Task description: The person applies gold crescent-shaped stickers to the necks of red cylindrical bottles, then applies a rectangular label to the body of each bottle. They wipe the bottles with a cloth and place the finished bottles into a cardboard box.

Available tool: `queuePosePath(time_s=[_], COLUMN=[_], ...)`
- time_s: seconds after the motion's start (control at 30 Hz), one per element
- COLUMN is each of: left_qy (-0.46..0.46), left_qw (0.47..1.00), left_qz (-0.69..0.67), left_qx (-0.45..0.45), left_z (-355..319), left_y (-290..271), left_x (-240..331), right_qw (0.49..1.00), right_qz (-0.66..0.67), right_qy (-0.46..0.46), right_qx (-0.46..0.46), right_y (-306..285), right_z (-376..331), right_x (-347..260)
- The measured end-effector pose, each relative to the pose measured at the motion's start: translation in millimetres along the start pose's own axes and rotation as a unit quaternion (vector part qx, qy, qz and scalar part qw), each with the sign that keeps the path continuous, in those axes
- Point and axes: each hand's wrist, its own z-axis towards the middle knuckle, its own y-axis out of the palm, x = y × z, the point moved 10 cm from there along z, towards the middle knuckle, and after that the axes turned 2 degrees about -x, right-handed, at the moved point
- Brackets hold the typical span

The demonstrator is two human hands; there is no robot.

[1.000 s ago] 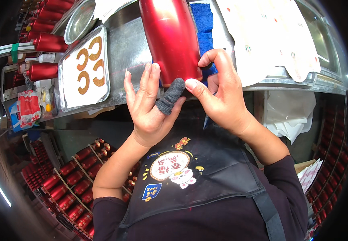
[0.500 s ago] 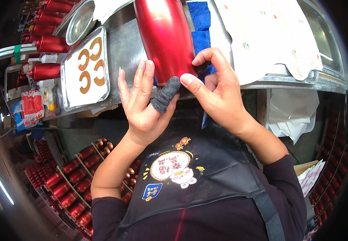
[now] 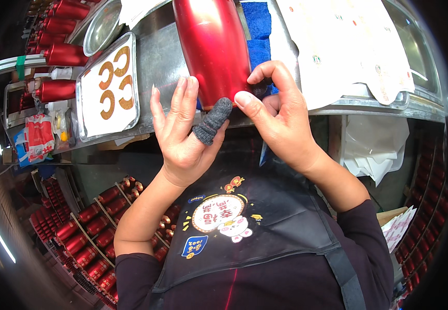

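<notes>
A large glossy red bottle [image 3: 211, 51] lies with its near end at the metal table's front edge; its far end runs out of view. My left hand [image 3: 182, 139] is spread beside that near end. Its fingertips touch the bottle's left side, and its index finger, in a dark grey knitted finger sleeve [image 3: 212, 121], lies against the lower rim. On the other side my right hand [image 3: 280, 116] is curled, with thumb and bent index fingertip against the bottle's lower right corner. A small dark thing [image 3: 260, 90] shows behind these fingers, its kind unclear.
To the left, a tray [image 3: 137, 85] holds white paper with gold C-shaped pieces, below a round metal dish [image 3: 102, 31]. More red bottles [image 3: 66, 54] stand at far left. A blue cloth [image 3: 258, 31] and white printed sheets [image 3: 342, 57] lie right. Racks of red bottles [image 3: 97, 225] fill the lower left.
Both hands keep almost the same place on the bottle. The tray and surroundings appear shifted very slightly left.
</notes>
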Motion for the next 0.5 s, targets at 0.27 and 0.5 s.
queuePosePath(time_s=[0.27,0.5], left_qy=[0.008,0.012], left_qw=[1.000,0.999], left_qz=[0.007,0.031], left_qx=[-0.007,-0.007], left_z=[0,8], left_y=[0,-1], left_x=[-1,2], right_qw=[0.998,0.999], right_qz=[0.053,-0.017], right_qy=[0.013,-0.025], right_qx=[0.004,0.028], right_y=[-3,-5], right_z=[2,-2], right_x=[3,-6])
